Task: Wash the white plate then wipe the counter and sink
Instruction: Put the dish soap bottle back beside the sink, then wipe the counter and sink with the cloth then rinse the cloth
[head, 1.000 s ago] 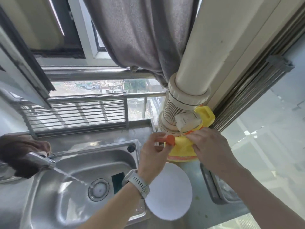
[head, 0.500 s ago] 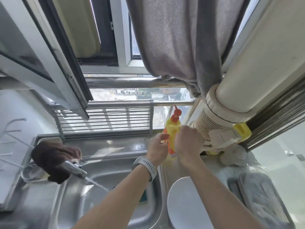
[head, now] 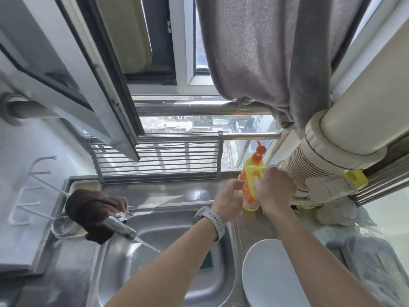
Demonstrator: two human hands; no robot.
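Note:
The white plate (head: 265,275) lies on the steel counter just right of the sink (head: 155,258), partly under my right forearm. A yellow dish soap bottle (head: 251,176) with an orange pump stands upright at the counter's back. My right hand (head: 275,189) grips its right side. My left hand (head: 228,198), with a grey watch on the wrist, curls against its left side. The faucet (head: 120,227) runs a thin stream into the basin, and a brown cloth (head: 93,209) is draped over it. A teal sponge (head: 207,260) lies in the sink, half hidden by my left arm.
A wire rack (head: 159,160) spans the ledge behind the sink. A large ribbed duct pipe (head: 321,165) and a grey curtain (head: 254,52) crowd the back right. A tray under crumpled plastic (head: 376,262) sits right of the plate. An open window sash (head: 99,85) overhangs the left.
The bottle went from tilted beside the duct to standing upright. Both hands stayed on it, and my left hand dropped from the pump to the bottle's side. Water keeps running.

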